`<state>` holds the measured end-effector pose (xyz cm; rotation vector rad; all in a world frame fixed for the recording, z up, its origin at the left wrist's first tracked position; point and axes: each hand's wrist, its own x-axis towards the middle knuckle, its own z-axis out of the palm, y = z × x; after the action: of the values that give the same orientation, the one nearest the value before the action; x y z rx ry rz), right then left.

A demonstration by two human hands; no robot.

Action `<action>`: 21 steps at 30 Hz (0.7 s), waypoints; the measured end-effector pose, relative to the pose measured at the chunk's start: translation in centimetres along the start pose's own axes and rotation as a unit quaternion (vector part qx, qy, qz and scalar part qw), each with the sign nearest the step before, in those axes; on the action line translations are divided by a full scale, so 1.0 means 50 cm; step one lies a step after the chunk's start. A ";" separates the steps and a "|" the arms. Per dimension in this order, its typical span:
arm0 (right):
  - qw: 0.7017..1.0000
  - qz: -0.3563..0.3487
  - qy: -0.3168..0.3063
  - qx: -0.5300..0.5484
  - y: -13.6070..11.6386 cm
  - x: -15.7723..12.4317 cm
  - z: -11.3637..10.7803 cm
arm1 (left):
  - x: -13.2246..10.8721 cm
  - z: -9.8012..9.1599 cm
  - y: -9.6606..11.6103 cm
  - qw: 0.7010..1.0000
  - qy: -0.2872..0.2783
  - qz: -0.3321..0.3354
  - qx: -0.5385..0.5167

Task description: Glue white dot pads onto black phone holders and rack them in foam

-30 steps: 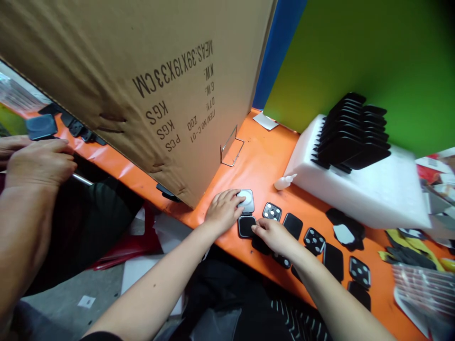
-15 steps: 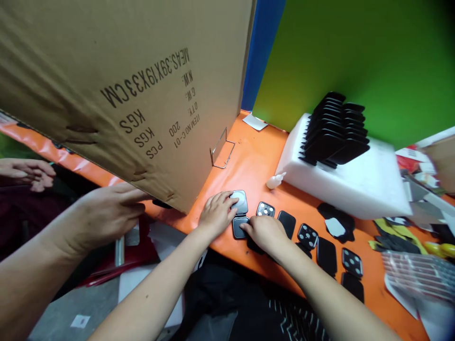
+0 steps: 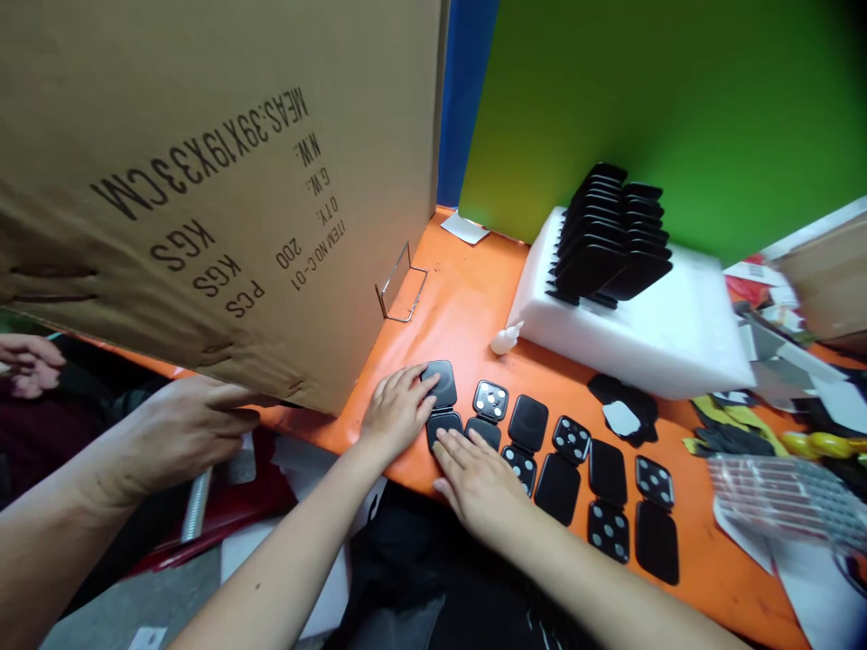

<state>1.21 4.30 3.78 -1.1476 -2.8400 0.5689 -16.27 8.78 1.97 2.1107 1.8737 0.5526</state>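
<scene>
An unfolded black square case (image 3: 443, 386), two hinged halves like a compact, lies at the left end of a row on the orange tabletop. My left hand (image 3: 398, 413) rests at its left side, fingers loosely spread, with fingertips on the upper half. My right hand (image 3: 484, 483) lies nearly flat, fingers stretched out and touching the lower half. Beside it sits an open case with pale dots (image 3: 491, 400), its lower half partly behind my right hand. Several more opened cases (image 3: 528, 422) continue to the right, alternating plain and dotted panels.
A large cardboard box (image 3: 271, 181) stands at left, with a co-worker's hand (image 3: 182, 429) at its lower edge. Beyond are a wire stand (image 3: 403, 289), a small white bottle (image 3: 506, 338) and a white foam block (image 3: 697, 334) bearing black panels (image 3: 602, 244). Gloves (image 3: 735, 429) lie right.
My right hand's bent fingers have straightened and flattened over the lower half, and the hand has shifted slightly down. The case's upper half, pale before, now looks dark. The view has shifted a little.
</scene>
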 end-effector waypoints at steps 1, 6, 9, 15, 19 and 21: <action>1.000 0.002 -0.004 -0.003 -0.002 0.003 0.003 | 0.000 0.001 0.000 1.000 0.003 -0.002 0.000; 1.000 0.011 -0.016 -0.025 -0.008 0.011 0.014 | 0.003 0.009 -0.001 1.000 -0.001 -0.003 0.013; 0.999 0.003 -0.022 -0.033 -0.004 0.016 0.023 | 0.005 0.012 -0.004 1.000 -0.010 0.000 0.026; 0.999 0.014 -0.012 -0.043 -0.018 0.036 0.025 | 0.006 0.007 -0.010 0.999 -0.019 0.014 0.046; 0.999 -0.001 0.027 0.017 0.005 0.022 -0.035 | 0.006 0.008 -0.017 0.998 -0.011 0.029 0.052; 0.996 0.049 0.060 0.036 0.061 -0.012 -0.080 | 0.007 0.010 -0.021 0.998 -0.004 0.036 0.050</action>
<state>4.31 7.21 6.56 -1.2682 -2.6533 0.5814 -16.93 9.29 1.09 2.2488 1.8631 0.4751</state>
